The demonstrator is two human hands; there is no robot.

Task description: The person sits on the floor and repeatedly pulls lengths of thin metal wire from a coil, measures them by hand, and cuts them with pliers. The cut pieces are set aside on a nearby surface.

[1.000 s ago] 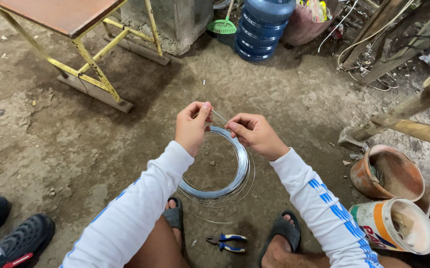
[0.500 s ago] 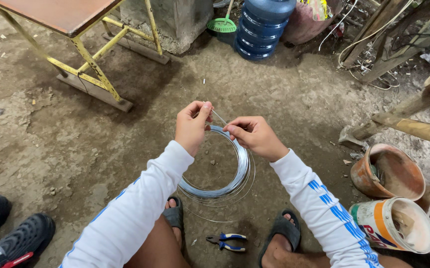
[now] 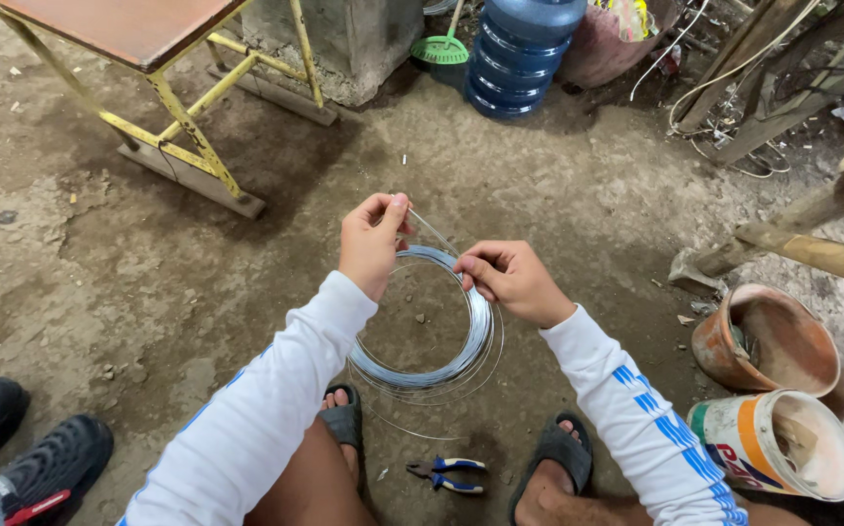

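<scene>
Drawing wire off the coil
Left hand [image 3: 371, 239] and right hand [image 3: 507, 281], each pinching the wire [image 3: 431, 231], have moved apart, lengthening the free strand above the wire coil [image 3: 461, 360].

Soft, even daylight fills the scene, bright enough to show the grain of the dirt floor [image 3: 149, 292] clearly. No hard-edged shadows fall anywhere; only diffuse dark patches lie under the yellow-framed surface [image 3: 120, 24] and around the blue water jug [image 3: 519, 49]. The top edge and the far right corner sit dimmer than the middle. The white sleeves [image 3: 266, 409] are the brightest areas, close to washed out but keeping their folds. The wire coil [image 3: 441, 331] carries a mild sheen without glare. Focus is sharp across the frame, with no motion blur. Wide-angle distortion bends lines near the edges.
</scene>
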